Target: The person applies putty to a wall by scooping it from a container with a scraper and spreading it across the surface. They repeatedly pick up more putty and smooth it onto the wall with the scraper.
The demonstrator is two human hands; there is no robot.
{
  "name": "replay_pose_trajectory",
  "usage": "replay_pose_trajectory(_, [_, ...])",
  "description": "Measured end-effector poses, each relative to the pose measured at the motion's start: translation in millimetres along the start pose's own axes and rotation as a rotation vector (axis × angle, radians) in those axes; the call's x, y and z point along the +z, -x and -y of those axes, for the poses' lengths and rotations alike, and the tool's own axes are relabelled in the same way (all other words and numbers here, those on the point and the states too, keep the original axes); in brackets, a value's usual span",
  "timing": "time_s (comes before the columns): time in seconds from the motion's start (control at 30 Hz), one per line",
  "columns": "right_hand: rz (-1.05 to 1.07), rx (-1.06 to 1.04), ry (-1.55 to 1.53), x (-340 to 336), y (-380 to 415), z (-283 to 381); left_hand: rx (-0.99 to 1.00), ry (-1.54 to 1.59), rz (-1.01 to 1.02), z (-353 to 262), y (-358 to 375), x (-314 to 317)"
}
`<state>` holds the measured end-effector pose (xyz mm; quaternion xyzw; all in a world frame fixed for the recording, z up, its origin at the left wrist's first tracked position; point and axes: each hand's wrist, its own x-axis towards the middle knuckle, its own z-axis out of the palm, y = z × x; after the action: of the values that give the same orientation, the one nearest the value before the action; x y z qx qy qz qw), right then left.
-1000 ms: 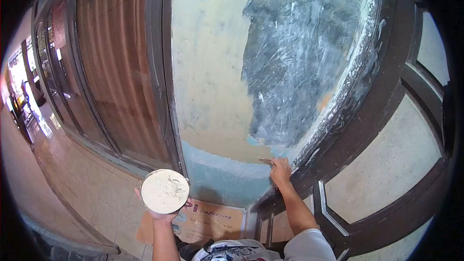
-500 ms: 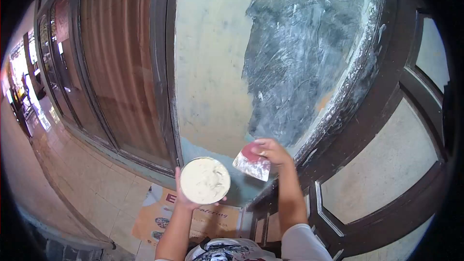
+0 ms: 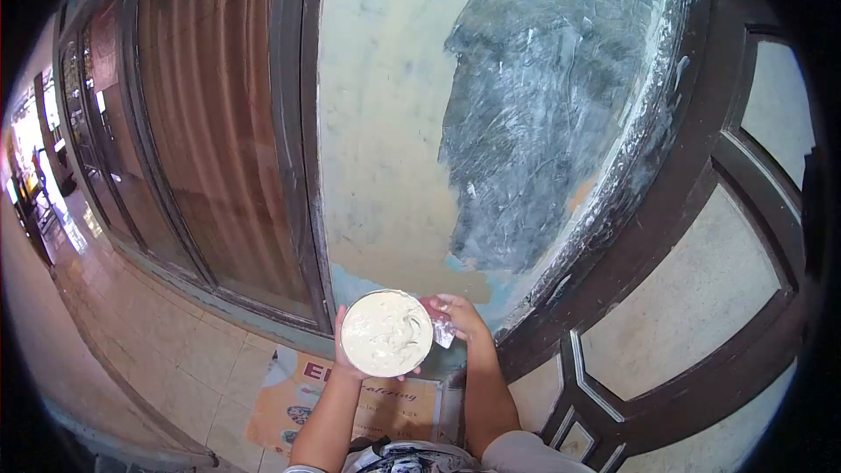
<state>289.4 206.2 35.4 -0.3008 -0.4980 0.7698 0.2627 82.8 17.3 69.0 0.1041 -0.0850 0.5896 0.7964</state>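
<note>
My left hand (image 3: pixel 345 363) holds up a round tub of cream-coloured putty (image 3: pixel 385 335) from below and the left side, its thumb along the rim. The putty surface is mostly smooth, with stirred marks toward the right. My right hand (image 3: pixel 463 315) grips a putty knife (image 3: pixel 445 334) with a reddish grip and a smeared metal blade. The knife is close beside the tub's right rim, and part of it is hidden behind the tub. Beyond both hands is a wall panel, coated cream on its left side (image 3: pixel 381 140) and bare mottled grey on its right (image 3: pixel 534 131).
A dark-framed window with a brown curtain (image 3: pixel 210 123) stands left of the panel. To the right is a dark wooden door (image 3: pixel 631 298) with pale inset panels. A printed orange banner (image 3: pixel 289 390) lies low behind the tub, over the tiled floor (image 3: pixel 184 342).
My right hand has brought the putty knife left and down to the tub's edge. The tub in my left hand has shifted slightly right. The view has tilted a little.
</note>
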Motion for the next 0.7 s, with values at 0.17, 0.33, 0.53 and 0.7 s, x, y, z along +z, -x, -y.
replay_pose_trajectory(0.17, [-0.335,-0.164,-0.323,14,17,-12,-0.022,-0.049,0.047,-17,1,22])
replay_pose_trajectory(0.33, [-0.316,-0.338,-0.192,43,22,18,-0.015,-0.207,0.069,-40,-1,26])
replay_pose_trajectory(0.53, [-0.534,-0.499,0.379,103,52,44,0.048,-0.314,-0.033,-45,-3,34])
replay_pose_trajectory(0.7, [-0.482,-0.846,0.638,116,75,39,0.063,-0.393,-0.04,-47,2,35])
